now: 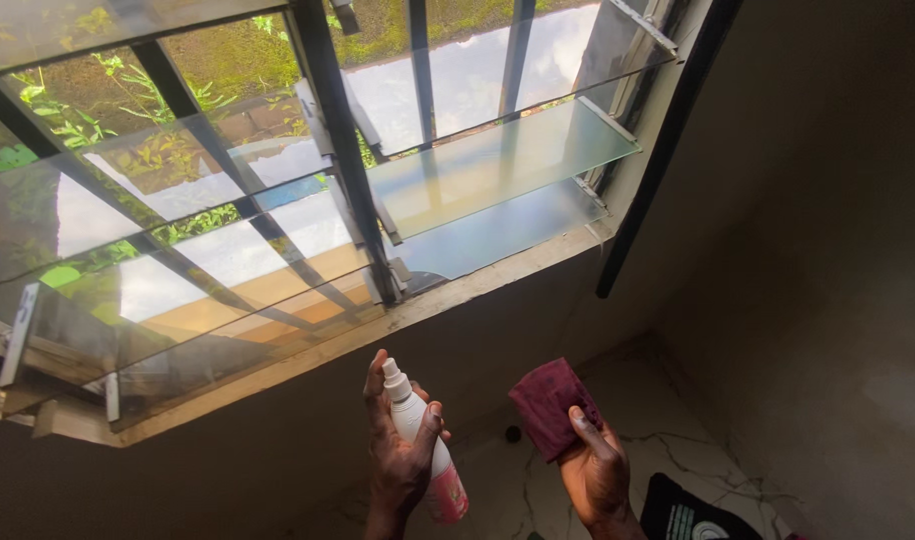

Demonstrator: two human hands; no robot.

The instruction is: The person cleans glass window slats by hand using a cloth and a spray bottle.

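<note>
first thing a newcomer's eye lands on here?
The louvre window across the top, its glass slats tilted open on greenery. Below it, the left hand grips a white spray bottle and the right hand holds a folded maroon cloth.

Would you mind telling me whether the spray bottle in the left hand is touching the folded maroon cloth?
Apart. The head view shows bare wall and floor between the spray bottle, gripped by the left hand, and the maroon cloth in the right hand.

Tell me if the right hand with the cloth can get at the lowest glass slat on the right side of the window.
Probably yes. The right hand holds the maroon cloth below the sill, and nothing stands between it and that slat; the louvres are tilted open.
</note>
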